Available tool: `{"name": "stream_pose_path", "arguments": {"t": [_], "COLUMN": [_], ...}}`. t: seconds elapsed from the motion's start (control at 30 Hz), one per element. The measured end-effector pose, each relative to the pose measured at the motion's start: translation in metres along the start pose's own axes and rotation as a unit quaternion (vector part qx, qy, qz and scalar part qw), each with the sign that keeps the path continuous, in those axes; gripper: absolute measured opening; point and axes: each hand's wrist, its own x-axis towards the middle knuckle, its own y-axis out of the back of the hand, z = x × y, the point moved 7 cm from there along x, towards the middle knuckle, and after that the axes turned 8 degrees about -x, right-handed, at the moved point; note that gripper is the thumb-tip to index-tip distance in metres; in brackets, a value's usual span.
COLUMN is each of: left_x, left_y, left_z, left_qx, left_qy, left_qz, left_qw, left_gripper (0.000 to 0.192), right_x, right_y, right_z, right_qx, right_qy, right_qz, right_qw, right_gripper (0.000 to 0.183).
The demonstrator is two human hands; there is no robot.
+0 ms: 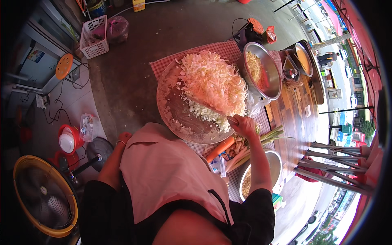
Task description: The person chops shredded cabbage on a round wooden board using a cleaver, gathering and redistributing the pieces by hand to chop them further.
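My right hand [245, 126] is closed around the handle of a large knife [205, 105], whose blade lies along the edge of a big heap of shredded cabbage [211, 79]. Finely chopped white bits [203, 113] lie on the near side of the blade. All of it rests on a round wooden chopping board [174, 107]. My left hand [125, 136] hangs low beside the apron, away from the board; its fingers are too unclear to tell what they do. A carrot [220, 149] and green onions [266, 137] lie just right of the board's near edge.
A steel bowl [277, 79] with chopped yellow and orange food stands beyond the board. Another steel bowl [276, 162] stands near my right forearm. The wooden table [294, 119] holds a tray and more containers. A floor fan [46, 196] and red bucket [80, 142] stand to the left.
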Motion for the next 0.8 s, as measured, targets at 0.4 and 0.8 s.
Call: {"name": "stream_pose_path", "arguments": {"t": [0.4, 0.8], "left_x": [0.01, 0.032], "left_y": [-0.007, 0.018], "left_z": [0.009, 0.043], "left_qx": [-0.044, -0.008], "left_qy": [-0.004, 0.036], "left_qz": [-0.007, -0.013], "left_qw": [0.999, 0.999], "left_gripper": [0.027, 0.028], "right_x": [-0.016, -0.002], "right_y": [-0.028, -0.078], "right_z": [-0.081, -0.072], "right_qx": [0.471, 0.439], "right_qy": [-0.177, -0.27], "right_qz": [0.174, 0.141], "right_qw": [0.846, 0.845], "right_gripper": [0.036, 0.037]}}
